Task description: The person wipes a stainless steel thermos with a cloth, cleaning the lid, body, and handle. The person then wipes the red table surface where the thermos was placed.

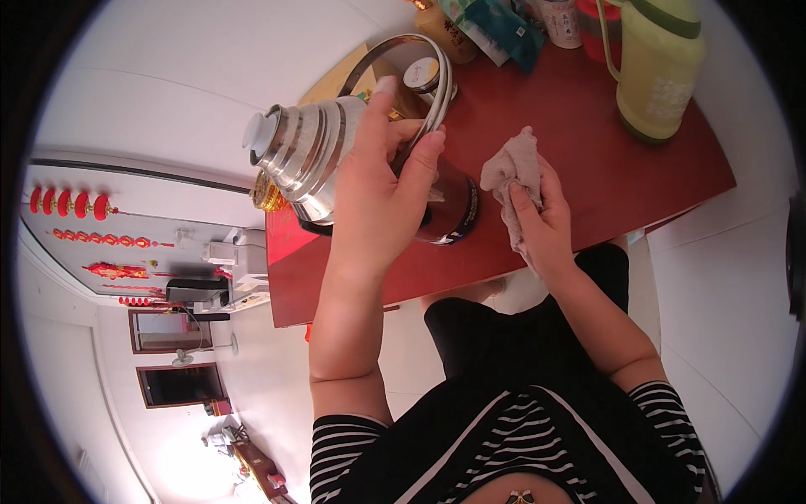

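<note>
My left hand [381, 179] has its thumb and fingers around the metal carrying handle [444, 94] of a vacuum flask. The flask has a stepped stainless steel neck [315, 148], a white stopper [259, 132] and a dark red body [450, 205]. My hand and wrist hide much of its middle, and I cannot tell whether it is tilted. In my right hand [544, 217] is a bunched, greyish-pink cloth [513, 170], held just right of the flask's lower end, apart from it. Both hands are over a red tabletop [579, 189].
A pale green thermos jug [661, 75] stands at the table's right end. Along the back are a teal packet [504, 31], a yellowish bottle [444, 28], a paper cup [560, 22], a red container [595, 28] and a white-lidded jar [422, 74]. A gold-coloured tin [267, 192] lies beyond the flask.
</note>
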A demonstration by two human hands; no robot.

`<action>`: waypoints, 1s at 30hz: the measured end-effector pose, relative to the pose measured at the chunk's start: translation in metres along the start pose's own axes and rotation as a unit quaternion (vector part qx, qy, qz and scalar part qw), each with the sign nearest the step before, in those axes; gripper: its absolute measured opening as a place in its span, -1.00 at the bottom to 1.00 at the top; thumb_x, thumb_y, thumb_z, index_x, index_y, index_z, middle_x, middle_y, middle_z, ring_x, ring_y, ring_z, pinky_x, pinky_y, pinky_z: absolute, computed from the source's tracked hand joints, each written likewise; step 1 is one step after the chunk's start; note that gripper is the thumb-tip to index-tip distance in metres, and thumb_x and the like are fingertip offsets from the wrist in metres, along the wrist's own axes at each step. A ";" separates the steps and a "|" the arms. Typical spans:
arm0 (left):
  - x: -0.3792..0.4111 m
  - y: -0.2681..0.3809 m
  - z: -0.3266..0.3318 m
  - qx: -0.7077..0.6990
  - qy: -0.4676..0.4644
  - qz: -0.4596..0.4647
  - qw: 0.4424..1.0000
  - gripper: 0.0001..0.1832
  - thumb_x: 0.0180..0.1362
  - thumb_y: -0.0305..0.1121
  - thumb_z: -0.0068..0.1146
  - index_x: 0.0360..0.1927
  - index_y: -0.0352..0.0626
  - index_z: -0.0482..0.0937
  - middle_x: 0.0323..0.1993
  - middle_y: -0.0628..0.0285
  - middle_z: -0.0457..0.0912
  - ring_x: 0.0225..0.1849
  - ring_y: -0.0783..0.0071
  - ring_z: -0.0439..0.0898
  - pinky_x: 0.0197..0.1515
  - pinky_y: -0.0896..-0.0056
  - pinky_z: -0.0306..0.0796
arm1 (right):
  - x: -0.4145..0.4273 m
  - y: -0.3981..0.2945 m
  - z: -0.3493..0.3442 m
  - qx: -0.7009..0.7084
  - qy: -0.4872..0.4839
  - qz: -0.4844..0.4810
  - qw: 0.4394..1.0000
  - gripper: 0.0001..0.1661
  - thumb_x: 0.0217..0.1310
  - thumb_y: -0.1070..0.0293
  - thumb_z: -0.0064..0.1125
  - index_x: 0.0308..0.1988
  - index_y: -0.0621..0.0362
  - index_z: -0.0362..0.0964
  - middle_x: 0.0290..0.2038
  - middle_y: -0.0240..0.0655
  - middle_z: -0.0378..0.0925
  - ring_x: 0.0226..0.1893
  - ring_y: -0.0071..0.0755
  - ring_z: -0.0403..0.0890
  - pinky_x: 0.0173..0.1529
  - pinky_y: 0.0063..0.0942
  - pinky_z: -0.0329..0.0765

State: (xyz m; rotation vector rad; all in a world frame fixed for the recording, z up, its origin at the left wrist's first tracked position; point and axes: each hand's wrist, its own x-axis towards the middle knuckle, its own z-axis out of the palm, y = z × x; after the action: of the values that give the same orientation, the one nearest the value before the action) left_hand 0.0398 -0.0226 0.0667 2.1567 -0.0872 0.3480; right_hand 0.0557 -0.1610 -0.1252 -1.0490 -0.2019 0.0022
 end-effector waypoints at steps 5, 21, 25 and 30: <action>0.010 0.015 0.003 0.433 -0.013 0.218 0.875 -0.53 0.17 -0.40 0.36 0.16 -0.21 0.56 -0.31 0.10 0.68 -0.24 0.12 0.65 -0.19 0.23 0.52 | 0.002 -0.002 0.018 0.034 -0.013 0.016 0.999 -0.60 0.43 0.45 0.16 0.20 0.25 0.46 0.41 -0.13 0.23 0.33 -0.28 0.39 0.36 -0.36 0.34; 0.000 0.000 -0.027 -0.222 0.156 0.148 0.951 -0.79 0.50 -0.40 0.02 0.07 -0.31 0.42 -0.42 0.29 0.48 -0.47 0.51 0.56 -0.47 0.64 0.30 | 0.035 -0.058 0.072 -0.049 -0.135 -0.240 0.960 -0.51 0.22 0.41 0.34 0.12 0.30 0.46 0.37 0.09 0.34 0.29 0.03 0.49 0.31 -0.21 0.42; -0.005 0.002 -0.032 -0.265 0.186 0.100 0.941 -0.67 0.60 -0.16 -0.18 -0.07 -0.26 0.44 -0.48 0.30 0.37 -0.62 0.61 0.21 -0.55 0.54 0.07 | 0.053 -0.064 0.105 -0.179 -0.110 -0.401 0.892 -0.42 0.18 0.35 0.35 0.14 0.38 0.41 0.31 0.17 0.38 0.21 0.20 0.53 0.27 -0.12 0.48; -0.005 -0.002 -0.034 -0.332 0.176 0.103 0.921 -0.61 0.59 -0.07 -0.18 -0.13 -0.20 0.49 -0.58 0.37 0.27 -0.64 0.62 0.06 -0.55 0.51 -0.04 | 0.032 0.007 0.097 -0.239 -0.071 -0.368 0.896 -0.41 0.27 0.28 0.26 0.18 0.42 0.40 0.14 0.14 0.49 0.02 0.27 0.61 0.15 -0.08 0.55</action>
State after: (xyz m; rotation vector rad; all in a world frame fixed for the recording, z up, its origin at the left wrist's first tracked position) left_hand 0.0278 0.0060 0.0821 1.3902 -0.1973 0.7121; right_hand 0.0715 -0.0712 -0.0798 -1.4069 -0.7538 -0.6910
